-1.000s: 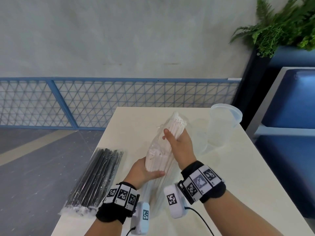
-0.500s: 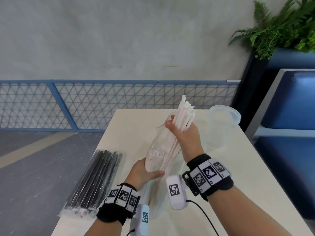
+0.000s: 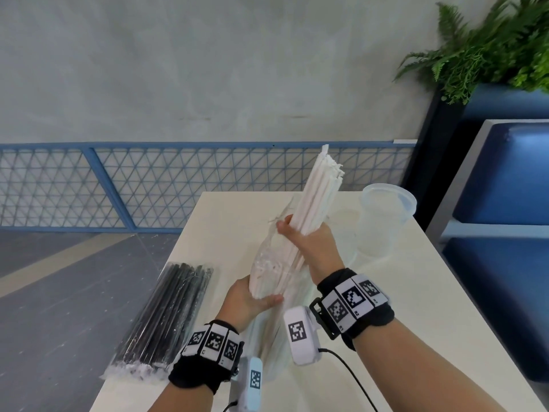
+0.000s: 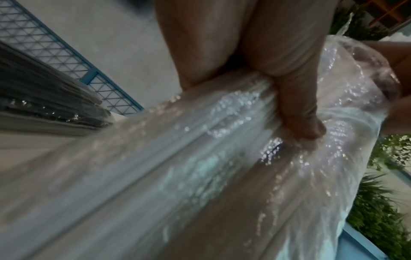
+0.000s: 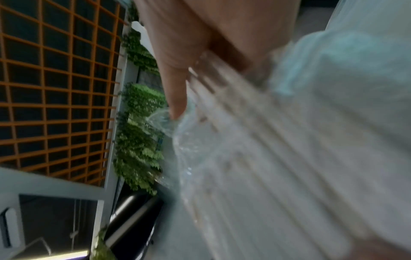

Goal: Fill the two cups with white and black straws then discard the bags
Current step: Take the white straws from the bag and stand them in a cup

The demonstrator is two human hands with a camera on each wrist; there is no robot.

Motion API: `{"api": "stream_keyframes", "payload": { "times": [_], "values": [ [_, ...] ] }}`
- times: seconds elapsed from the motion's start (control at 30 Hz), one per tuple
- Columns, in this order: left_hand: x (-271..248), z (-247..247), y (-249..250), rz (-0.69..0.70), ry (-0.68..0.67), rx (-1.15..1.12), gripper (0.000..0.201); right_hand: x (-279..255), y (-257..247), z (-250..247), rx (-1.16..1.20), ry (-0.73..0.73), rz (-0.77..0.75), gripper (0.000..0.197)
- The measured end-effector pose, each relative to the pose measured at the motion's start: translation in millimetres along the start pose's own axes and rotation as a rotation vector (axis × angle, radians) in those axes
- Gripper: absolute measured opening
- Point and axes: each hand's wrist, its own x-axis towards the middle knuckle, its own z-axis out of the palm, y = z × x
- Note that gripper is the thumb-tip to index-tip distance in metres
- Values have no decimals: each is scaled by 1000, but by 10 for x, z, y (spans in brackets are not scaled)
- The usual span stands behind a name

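White straws are gripped as a bundle by the right hand, fingers and thumb curled round them approx. mid-length; the upper ends are seen fanned slightly above the hand, over the table's far half. The lower ends are seen inside the clear bag, which is held round its middle by the left hand, thumb laid across the front of the plastic, other fingers wrapped behind. In the left wrist view the thumb is pressed into crinkled film over more white straws left inside. In the right wrist view a finger is seen lying along the bundle at the bag's mouth; pic is blurred, so further finger detail can't be told.

Two clear plastic cups are stood at the table's far right: one cup upright w/ rim visible, a second cup just beside it, partly hidden behind the right hand. Black straws are kept in a sealed bag lying flat at the left edge of the cream table, well apart from the cups.
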Motion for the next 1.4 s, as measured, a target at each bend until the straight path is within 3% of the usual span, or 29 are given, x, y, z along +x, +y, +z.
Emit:
{"api": "stream_keyframes", "payload": {
  "times": [0.1,0.23,0.43,0.63,0.73,0.9,1.3,1.4],
  "values": [
    [-31,-1,24,14,44,3,30,-39,29,15,-54,-28,-2,19],
    [-48,-10,35,13,73,7,27,35,-163,-19,102,87,-68,27],
    [-33,-14,22,-7,138,14,24,148,-352,-81,333,66,-41,9],
    [-19,42,39,-22,167,-5,21,41,-101,12,163,5,28,10],
    [-28,42,56,-38,166,-13,21,-41,-5,66,104,13,37,20],
    [-19,-17,53,-65,161,7,24,105,-172,-17,282,155,-2,13],
    [-5,-174,87,-117,362,-128,20,380,-484,-478,577,375,33,20],
    [40,-208,73,-137,440,-129,21,424,-522,-565,493,404,-13,21]
  ]
}}
